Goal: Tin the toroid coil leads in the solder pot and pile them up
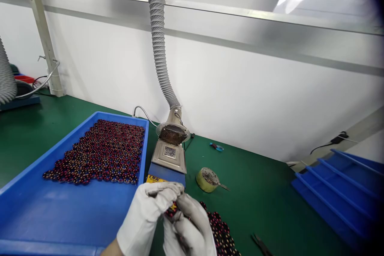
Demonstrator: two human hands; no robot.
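Observation:
Both my hands wear white gloves and meet at the lower centre of the head view. My left hand [148, 205] is closed, its fingertips pinching a small round dark part [172, 209] with yellow and red marks. Wrapped around the same part from the other side is my right hand [196, 224], its fingertips smudged grey. The gloves hide most of the part. Right beside my right hand lies a cluster of small dark round pieces [220, 230] with pink and gold spots.
A blue tray [75, 214] at left holds many similar pieces. Beyond my hands stands a metal-topped heater-like device [169, 156] under a ducted hood [172, 130]. To the right are a round tin [207, 180], pliers [261, 245] and blue stacked trays [339, 192].

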